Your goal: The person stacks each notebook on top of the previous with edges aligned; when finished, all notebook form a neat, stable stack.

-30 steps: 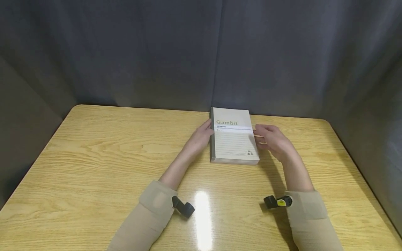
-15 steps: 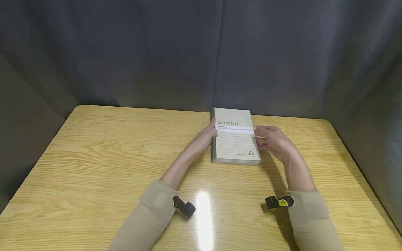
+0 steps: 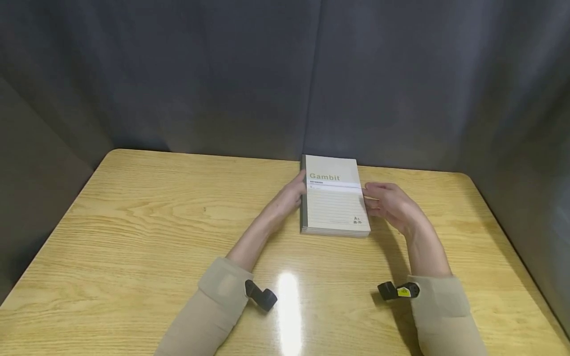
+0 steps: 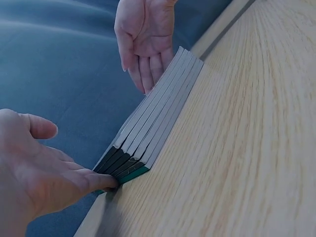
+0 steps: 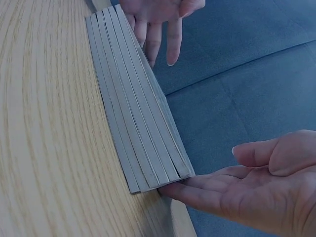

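A neat stack of several A5 notebooks [image 3: 336,207] lies flat at the far edge of the table, with a pale "Gambit" cover on top and dark spines facing left. Against the spine side rests my left hand [image 3: 285,201], fingers extended; in the left wrist view its fingertips [image 4: 106,181] touch the spines low down and the thumb stands off. My right hand [image 3: 394,205] is on the opposite side, its straight fingers [image 5: 197,192] touching the lower page edges. Its thumb [image 5: 254,152] is raised clear of the stack.
The wooden table [image 3: 156,222] extends to both sides and in front. A dark grey curtain [image 3: 222,79] hangs right behind its far edge. Each sleeved wrist carries a small black camera [image 3: 262,296]. A bright light reflection [image 3: 289,311] shows on the near tabletop.
Half a second ago my left fingers lapped slightly over the spine edge; now they sit back at the side. My right hand and the stack stay nearly in place, with a slight view shift.
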`<state>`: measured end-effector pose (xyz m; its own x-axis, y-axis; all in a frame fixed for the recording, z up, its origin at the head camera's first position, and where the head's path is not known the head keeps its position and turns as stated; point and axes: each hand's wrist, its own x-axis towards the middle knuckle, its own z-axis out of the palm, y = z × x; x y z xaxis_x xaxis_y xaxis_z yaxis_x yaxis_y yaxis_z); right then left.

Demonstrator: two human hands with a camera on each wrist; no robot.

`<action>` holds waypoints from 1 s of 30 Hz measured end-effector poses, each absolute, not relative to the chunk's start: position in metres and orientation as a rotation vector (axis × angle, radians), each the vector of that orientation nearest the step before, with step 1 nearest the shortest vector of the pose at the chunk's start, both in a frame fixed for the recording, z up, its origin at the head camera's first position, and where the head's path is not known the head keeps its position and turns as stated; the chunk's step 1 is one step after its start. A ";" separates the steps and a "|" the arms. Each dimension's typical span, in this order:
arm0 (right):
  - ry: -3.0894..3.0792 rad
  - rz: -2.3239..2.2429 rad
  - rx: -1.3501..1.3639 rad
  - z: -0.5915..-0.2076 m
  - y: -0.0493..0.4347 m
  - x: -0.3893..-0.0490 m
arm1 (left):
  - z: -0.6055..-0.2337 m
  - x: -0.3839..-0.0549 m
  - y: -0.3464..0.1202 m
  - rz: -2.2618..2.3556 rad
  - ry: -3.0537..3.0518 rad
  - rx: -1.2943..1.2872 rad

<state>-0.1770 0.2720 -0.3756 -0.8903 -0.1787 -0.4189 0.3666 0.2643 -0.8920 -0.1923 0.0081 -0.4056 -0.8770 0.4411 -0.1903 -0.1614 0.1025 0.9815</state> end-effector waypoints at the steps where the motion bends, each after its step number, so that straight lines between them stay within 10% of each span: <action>1: 2.101 -1.664 0.175 -0.376 0.272 -0.176 | -0.406 -0.191 0.008 1.825 1.939 0.278; 30: 2.182 -1.613 0.186 -0.376 0.266 -0.171 | -0.400 -0.185 0.006 1.759 2.028 0.231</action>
